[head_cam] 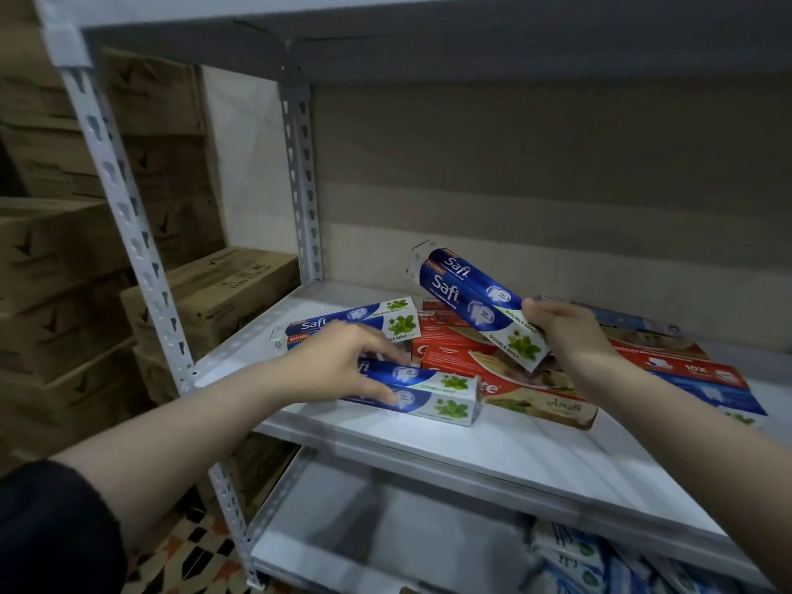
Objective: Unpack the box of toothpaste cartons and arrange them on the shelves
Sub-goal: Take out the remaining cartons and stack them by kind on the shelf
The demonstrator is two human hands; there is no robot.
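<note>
From the head camera, the person's right hand (570,336) pinches the near end of a twin pack of blue Safi toothpaste cartons (480,302), held tilted in the air above the red Colgate cartons (493,370) piled on the white metal shelf (535,460). The left hand (338,362) rests fingers-down, closed over a second Safi twin pack (428,392) lying flat near the shelf's front edge; a third Safi pack (355,323) lies behind it. The sensible move is probably to square the flat pack first, then lower the lifted one level beside it, labels matching, without nudging the loose red pile.
</note>
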